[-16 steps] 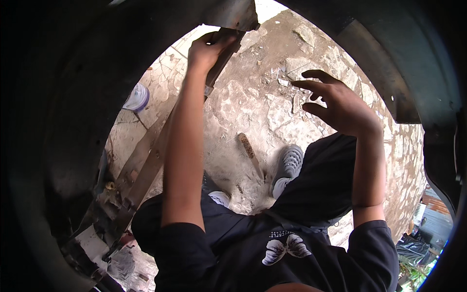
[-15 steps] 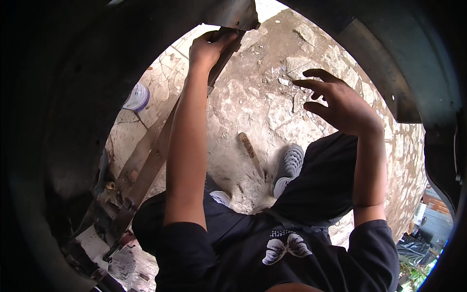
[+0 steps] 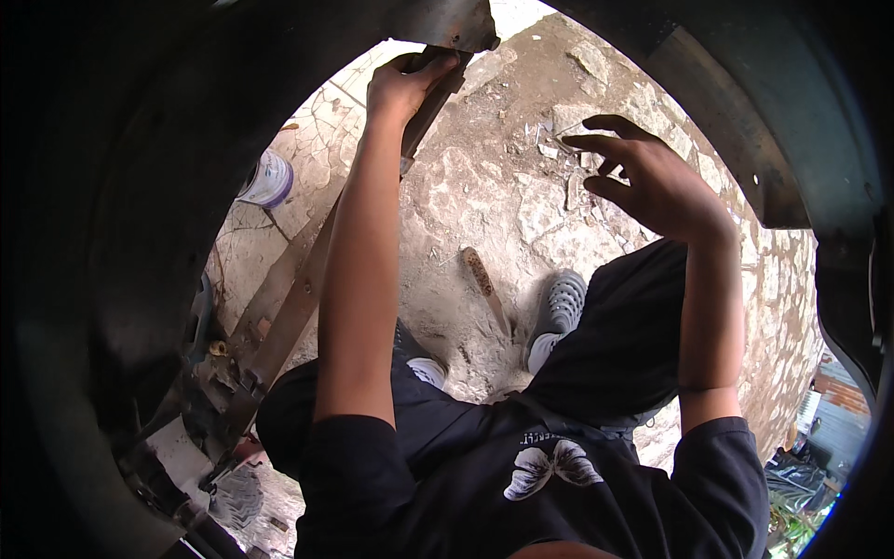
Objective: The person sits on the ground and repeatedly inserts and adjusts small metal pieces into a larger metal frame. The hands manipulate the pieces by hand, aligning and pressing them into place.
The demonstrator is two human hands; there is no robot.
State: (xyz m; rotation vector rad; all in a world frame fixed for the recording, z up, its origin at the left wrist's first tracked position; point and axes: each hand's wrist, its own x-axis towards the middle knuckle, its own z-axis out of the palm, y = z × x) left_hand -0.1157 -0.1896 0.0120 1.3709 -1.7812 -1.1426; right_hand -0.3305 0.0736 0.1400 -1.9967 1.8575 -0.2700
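The left hand [image 3: 400,90] clamps its fingers on a dark metal bar [image 3: 426,119]; the right hand [image 3: 656,186] hangs above stony ground [image 3: 456,200], fingers curved and apart.

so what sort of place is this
Probably an outdoor yard or makeshift work area: the ground is rough stone and dirt, large dark metal panels curve around the person, and a partly rusty corrugated metal sheet stands at the lower right.
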